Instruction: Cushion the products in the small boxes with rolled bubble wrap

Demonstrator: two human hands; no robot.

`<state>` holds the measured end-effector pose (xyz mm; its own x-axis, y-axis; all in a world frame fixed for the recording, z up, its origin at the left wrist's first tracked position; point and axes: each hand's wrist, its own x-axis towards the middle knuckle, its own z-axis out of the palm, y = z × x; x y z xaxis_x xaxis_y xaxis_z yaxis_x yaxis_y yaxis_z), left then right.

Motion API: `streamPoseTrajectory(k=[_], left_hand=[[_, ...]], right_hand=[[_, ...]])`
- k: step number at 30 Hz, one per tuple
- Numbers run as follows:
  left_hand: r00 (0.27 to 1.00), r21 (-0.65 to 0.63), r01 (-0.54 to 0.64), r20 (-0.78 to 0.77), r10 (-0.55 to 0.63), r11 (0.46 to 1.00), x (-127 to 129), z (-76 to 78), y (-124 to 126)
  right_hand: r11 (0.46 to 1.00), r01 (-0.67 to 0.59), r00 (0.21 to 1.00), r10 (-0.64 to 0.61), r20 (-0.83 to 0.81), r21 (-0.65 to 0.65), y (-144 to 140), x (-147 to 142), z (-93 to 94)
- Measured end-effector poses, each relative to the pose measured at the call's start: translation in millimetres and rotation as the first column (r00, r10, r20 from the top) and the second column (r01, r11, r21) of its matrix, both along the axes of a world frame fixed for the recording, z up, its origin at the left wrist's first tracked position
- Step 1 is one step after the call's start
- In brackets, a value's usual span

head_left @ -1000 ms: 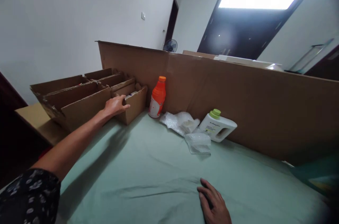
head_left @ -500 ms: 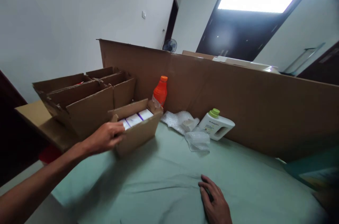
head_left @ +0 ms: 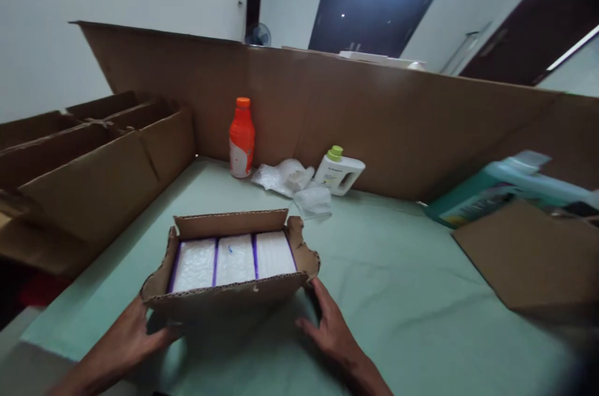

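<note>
Head view: small carton (head_left: 233, 280), drawn from the left-edge boxes (head_left: 88, 165) to the table's (head_left: 397, 271) near edge, now clasped by left hand (head_left: 133, 340) and right hand (head_left: 330, 327).

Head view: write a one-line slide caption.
Both hands, left hand and right hand, grip small open cardboard box on green cloth.

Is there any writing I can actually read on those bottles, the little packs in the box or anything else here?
None can be read.
Orange bottle: white label, print too blurred.
White jug with green cap: label with small dark print, too small to read.
White packs in the small cardboard box: only a faint blue mark, no legible text.
Teal package: printed panel, blurred.
</note>
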<state>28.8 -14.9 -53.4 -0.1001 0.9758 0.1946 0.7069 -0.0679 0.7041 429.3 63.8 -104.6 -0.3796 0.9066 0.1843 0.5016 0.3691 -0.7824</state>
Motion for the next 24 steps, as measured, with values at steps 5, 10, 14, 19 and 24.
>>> streamPoseTrajectory(k=[5, 10, 14, 19, 24], left_hand=[[0.983, -0.069, 0.144, 0.126, -0.134, 0.987, 37, -11.2, 37], [0.93, -0.025, 0.262, 0.272, -0.246, 0.965, 83, -13.8, 83], [0.899, 0.05, 0.219, 0.377, -0.222, 0.974, 121, -22.3, 119], [0.908, 0.018, 0.092, 0.408, -0.091, 0.996, 149, -47.1, 121], [0.942, 0.038, 0.019, 0.336, -0.031, 0.999, 154, -59.8, 112]], right_hand=[[0.996, 0.006, 0.991, -0.018, -0.132, -0.093, 8, -28, 28.6], [0.969, 0.22, 0.964, -0.234, -0.13, -0.113, 16, -3, 29.8], [0.97, 0.198, 0.973, -0.212, -0.095, -0.142, 36, 57, 25.1], [0.981, 0.186, 0.982, -0.187, -0.006, -0.046, 102, 119, 58.0], [0.96, 0.193, 0.964, -0.224, 0.145, 0.202, 212, 85, 84.4]])
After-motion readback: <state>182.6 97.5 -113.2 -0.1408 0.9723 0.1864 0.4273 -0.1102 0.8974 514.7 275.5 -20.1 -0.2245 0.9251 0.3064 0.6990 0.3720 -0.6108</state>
